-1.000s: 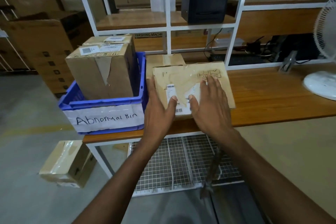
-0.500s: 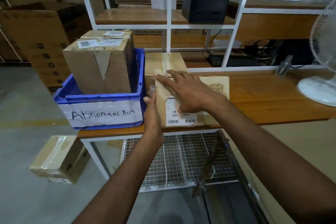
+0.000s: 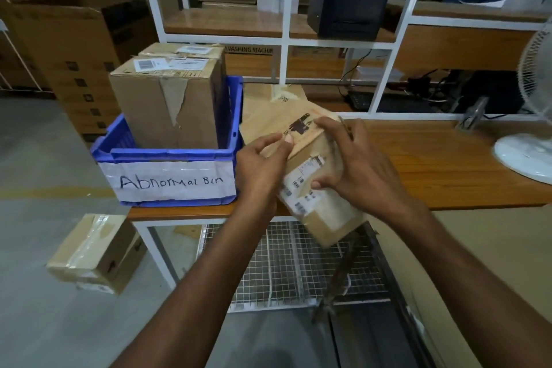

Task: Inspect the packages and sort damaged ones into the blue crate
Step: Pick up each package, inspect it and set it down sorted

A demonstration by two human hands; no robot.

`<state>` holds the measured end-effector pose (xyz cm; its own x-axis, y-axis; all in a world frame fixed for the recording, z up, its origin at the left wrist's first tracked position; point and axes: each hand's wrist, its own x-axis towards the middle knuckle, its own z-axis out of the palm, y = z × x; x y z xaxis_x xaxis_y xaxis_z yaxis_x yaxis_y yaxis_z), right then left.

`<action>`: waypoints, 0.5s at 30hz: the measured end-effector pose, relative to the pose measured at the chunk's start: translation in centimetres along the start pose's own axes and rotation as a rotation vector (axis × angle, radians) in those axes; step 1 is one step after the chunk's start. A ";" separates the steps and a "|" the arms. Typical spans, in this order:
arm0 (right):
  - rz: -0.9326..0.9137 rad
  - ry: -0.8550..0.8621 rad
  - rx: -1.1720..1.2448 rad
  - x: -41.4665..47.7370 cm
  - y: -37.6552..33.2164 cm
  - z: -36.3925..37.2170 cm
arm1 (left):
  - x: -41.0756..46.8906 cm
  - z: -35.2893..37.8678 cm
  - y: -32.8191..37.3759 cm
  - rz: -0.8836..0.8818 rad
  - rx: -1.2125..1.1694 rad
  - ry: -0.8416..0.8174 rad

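Left hand [image 3: 259, 165] and right hand [image 3: 360, 169] hold a tilted package [image 3: 327, 215] over the bench [image 3: 448, 164] edge, fingers curled round its sides. Just left, the crate [image 3: 167, 155] holds two boxes [image 3: 165, 112].

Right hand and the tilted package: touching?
Touching. Head view: the right hand grips the package, fingers curled over its upper edge and thumb pressed on the labelled face.

bench [image 3: 433, 164]: blue crate [image 3: 167, 155] left end, flat package [image 3: 260, 98] beside it, fan base [image 3: 525, 155] right | floor [image 3: 44, 158]: 1 taped box [image 3: 95, 251]
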<state>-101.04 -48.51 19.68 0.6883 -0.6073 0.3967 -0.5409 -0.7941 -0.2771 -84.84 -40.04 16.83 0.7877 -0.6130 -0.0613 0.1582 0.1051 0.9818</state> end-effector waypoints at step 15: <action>0.158 0.148 0.068 -4.3 0.8 7.8 | -0.7 -2.0 -2.6 0.391 0.791 -0.246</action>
<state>-100.68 -46.72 10.90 0.5165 -0.7180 0.4667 -0.5990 -0.6924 -0.4023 -84.64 -38.33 13.96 0.5358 -0.8056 0.2527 -0.6187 -0.1710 0.7668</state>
